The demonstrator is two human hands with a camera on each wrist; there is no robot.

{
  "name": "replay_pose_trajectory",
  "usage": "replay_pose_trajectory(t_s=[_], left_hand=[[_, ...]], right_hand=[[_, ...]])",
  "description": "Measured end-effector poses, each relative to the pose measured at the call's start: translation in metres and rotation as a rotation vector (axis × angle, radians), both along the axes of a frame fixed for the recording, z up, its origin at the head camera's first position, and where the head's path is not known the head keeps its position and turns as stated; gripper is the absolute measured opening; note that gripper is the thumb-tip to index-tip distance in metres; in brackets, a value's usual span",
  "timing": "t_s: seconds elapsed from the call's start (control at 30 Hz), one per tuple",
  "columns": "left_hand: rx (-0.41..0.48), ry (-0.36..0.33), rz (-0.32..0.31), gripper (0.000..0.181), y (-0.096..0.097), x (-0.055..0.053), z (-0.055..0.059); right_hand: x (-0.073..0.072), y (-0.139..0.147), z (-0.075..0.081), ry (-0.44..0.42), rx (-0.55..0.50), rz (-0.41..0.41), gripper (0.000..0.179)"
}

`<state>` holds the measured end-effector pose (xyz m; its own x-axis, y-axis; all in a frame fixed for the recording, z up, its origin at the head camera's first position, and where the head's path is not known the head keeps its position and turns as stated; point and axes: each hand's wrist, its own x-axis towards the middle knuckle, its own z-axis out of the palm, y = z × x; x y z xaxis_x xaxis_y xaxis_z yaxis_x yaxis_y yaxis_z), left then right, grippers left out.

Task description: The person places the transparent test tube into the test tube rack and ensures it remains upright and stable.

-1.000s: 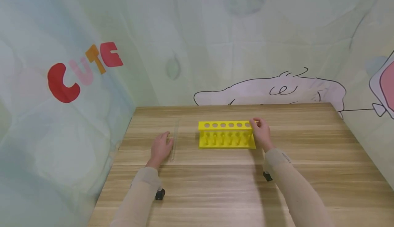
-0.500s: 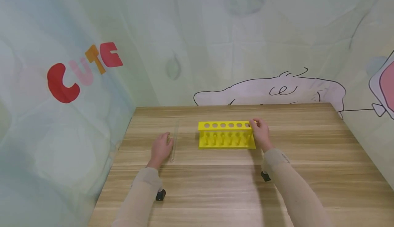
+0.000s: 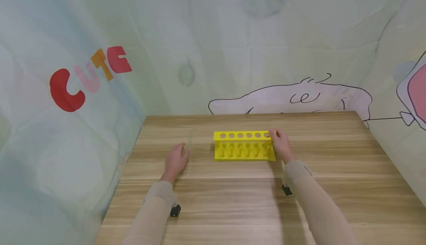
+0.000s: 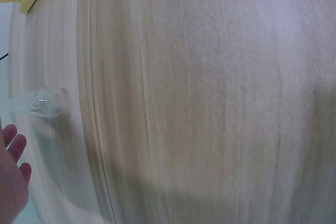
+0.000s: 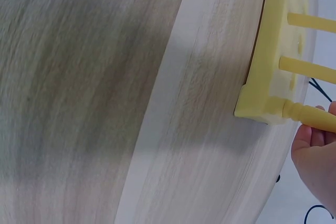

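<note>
I record: right hand (image 3: pixel 281 146), fingers clamped on the yellow rack (image 3: pixel 244 140); left of the rack, left hand (image 3: pixel 175 159), fingers apart, beside 1 clear tube (image 3: pixel 190 141), contact uncertain.

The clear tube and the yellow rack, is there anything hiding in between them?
Nope, just bare wooden tabletop between the clear tube and the yellow rack; you can see that in the head view.

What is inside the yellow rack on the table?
No tube shows in the yellow rack; only its own yellow pegs can be seen there. The right hand covers part of the rack's right end; what is behind the hand cannot be seen.
</note>
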<state>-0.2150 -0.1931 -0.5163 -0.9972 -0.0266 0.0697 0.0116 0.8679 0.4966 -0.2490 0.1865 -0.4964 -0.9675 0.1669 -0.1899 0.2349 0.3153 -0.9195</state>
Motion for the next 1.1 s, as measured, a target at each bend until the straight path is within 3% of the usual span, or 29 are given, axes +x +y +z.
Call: replay_pose_trajectory(t_s=[1.1], left_hand=[[0.078,-0.043,0.034,0.044,0.008,-0.003,-0.012]], right_hand=[[-0.001,0.001,-0.003,-0.022,-0.019,0.003,0.056]])
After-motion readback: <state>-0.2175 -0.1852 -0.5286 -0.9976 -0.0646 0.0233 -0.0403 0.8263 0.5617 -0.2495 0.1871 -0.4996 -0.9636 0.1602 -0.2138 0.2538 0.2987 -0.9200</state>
